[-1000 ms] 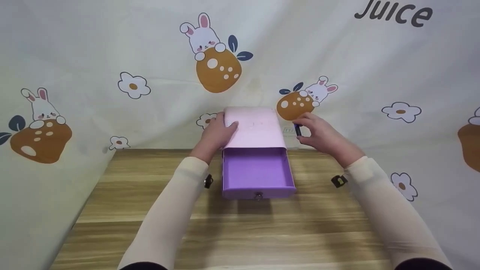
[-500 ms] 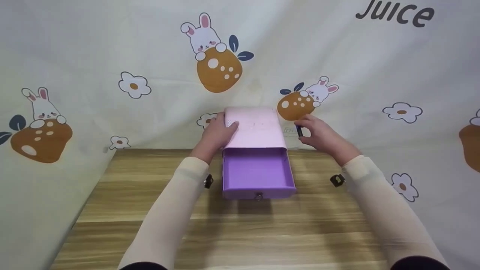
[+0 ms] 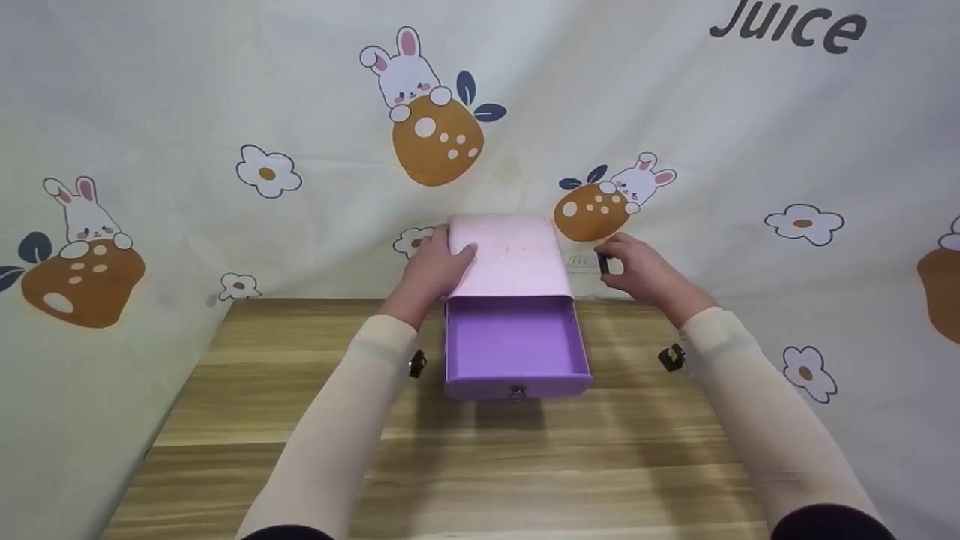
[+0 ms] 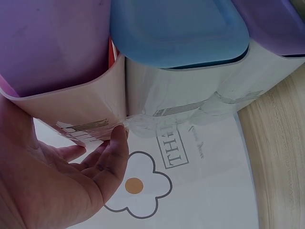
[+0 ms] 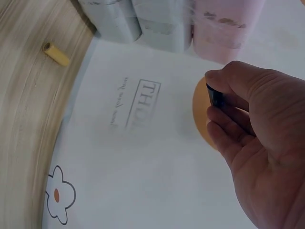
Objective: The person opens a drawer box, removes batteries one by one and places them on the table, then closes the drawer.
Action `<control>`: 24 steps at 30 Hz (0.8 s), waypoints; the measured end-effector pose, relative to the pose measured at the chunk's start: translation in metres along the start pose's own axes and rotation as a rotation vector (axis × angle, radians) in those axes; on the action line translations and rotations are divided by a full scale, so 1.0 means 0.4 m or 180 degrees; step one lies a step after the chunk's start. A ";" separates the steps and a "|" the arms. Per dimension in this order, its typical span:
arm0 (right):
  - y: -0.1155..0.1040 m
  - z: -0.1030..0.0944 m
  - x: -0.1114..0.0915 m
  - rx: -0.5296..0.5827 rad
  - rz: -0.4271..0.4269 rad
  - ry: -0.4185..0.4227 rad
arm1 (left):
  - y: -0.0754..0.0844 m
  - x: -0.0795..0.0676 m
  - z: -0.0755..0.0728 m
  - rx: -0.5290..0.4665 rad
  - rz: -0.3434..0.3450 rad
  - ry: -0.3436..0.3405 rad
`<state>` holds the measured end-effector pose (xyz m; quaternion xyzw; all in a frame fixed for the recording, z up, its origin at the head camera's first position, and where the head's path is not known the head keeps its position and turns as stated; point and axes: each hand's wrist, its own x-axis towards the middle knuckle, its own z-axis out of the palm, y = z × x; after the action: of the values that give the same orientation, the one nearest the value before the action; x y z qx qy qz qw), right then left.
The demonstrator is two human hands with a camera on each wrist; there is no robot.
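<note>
A pink drawer cabinet [image 3: 510, 255] stands against the back wall in the head view. Its purple drawer [image 3: 517, 386], with a small ring pull, is out toward the person. My left hand [image 3: 431, 270] grips the cabinet's left side, the thumb on top; in the left wrist view its fingers [image 4: 112, 164] lie along the pink casing [image 4: 107, 102]. To the right of the cabinet, my right hand [image 3: 641, 270] pinches a small black cylinder [image 5: 215, 96] between thumb and fingers, in front of the wall cloth. Part of the cylinder is hidden by the fingers.
Below the pink tier, the left wrist view shows a blue drawer [image 4: 181, 33] and another purple drawer [image 4: 276, 24] in pale casings, all bound with clear tape. A yellow cylinder [image 5: 57, 54] lies on the wooden table [image 3: 300, 420]. Printed cloth [image 3: 322, 90] covers the wall.
My right hand has shifted slightly right and down with the black cylinder, away from the cabinet. The left hand, cabinet and pulled-out drawer have stayed put.
</note>
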<state>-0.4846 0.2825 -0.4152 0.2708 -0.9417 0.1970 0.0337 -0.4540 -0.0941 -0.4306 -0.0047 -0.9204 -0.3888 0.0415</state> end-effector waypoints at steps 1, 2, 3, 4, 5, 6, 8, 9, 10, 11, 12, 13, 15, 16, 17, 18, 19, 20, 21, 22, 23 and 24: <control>0.003 0.003 0.000 0.0000 -0.0001 0.0010 | 0.001 0.000 0.000 0.0002 0.0002 0.0002; 0.006 0.005 0.001 0.0006 0.0006 0.0014 | 0.001 0.001 0.000 0.0002 0.0003 0.0002; 0.009 0.008 0.001 0.0005 0.0023 0.0007 | 0.001 0.001 0.000 0.0000 0.0001 -0.0003; 0.011 0.011 0.001 0.0001 0.0036 0.0004 | 0.001 0.000 0.001 -0.0001 -0.0002 -0.0006; 0.015 0.014 0.000 -0.0008 -0.0004 0.0024 | 0.001 0.001 0.001 0.0006 -0.0001 -0.0006; 0.018 0.018 -0.001 -0.0016 -0.0043 0.0044 | 0.000 0.001 0.002 0.0020 0.0004 0.0002; 0.025 0.026 -0.001 -0.0037 -0.0119 0.0083 | -0.001 0.002 0.002 0.0040 0.0011 0.0015; 0.027 0.030 -0.002 -0.0051 -0.0163 0.0103 | -0.002 0.002 0.002 0.0053 0.0013 0.0023; 0.031 0.035 -0.002 -0.0058 -0.0211 0.0124 | -0.002 0.002 0.002 0.0067 0.0017 0.0033; 0.034 0.041 -0.002 -0.0058 -0.0243 0.0140 | -0.003 0.002 0.002 0.0073 0.0023 0.0037; 0.036 0.045 -0.001 -0.0057 -0.0230 0.0130 | -0.003 0.002 0.003 0.0067 0.0025 0.0036; 0.037 0.048 0.000 -0.0049 -0.0202 0.0114 | -0.003 0.001 0.003 0.0068 0.0029 0.0035; 0.039 0.055 0.001 -0.0039 -0.0139 0.0084 | -0.003 0.001 0.004 0.0065 0.0037 0.0025; 0.040 0.057 0.002 -0.0031 -0.0110 0.0074 | -0.003 0.000 0.005 0.0059 0.0039 0.0020; 0.040 0.059 0.002 -0.0030 -0.0085 0.0066 | -0.003 0.000 0.005 0.0057 0.0040 0.0015; 0.040 0.060 0.003 -0.0033 -0.0072 0.0063 | -0.003 0.000 0.005 0.0062 0.0038 0.0016; 0.041 0.062 0.004 -0.0038 -0.0057 0.0057 | -0.003 -0.001 0.005 0.0067 0.0038 0.0019; 0.041 0.064 0.005 -0.0048 -0.0048 0.0054 | -0.002 -0.001 0.004 0.0059 0.0036 0.0022; 0.042 0.066 0.005 -0.0060 -0.0045 0.0049 | -0.002 -0.002 0.004 0.0048 0.0035 0.0027; 0.043 0.069 0.006 -0.0072 -0.0047 0.0039 | -0.002 -0.003 0.003 0.0047 0.0034 0.0033; 0.044 0.071 0.006 -0.0085 -0.0049 0.0028 | -0.002 -0.004 0.002 0.0039 0.0038 0.0037; 0.045 0.074 0.007 -0.0092 -0.0049 0.0016 | -0.002 -0.004 0.002 0.0033 0.0043 0.0041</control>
<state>-0.4948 0.2835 -0.4484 0.2770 -0.9422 0.1838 0.0414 -0.4526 -0.0940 -0.4317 -0.0081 -0.9220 -0.3837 0.0502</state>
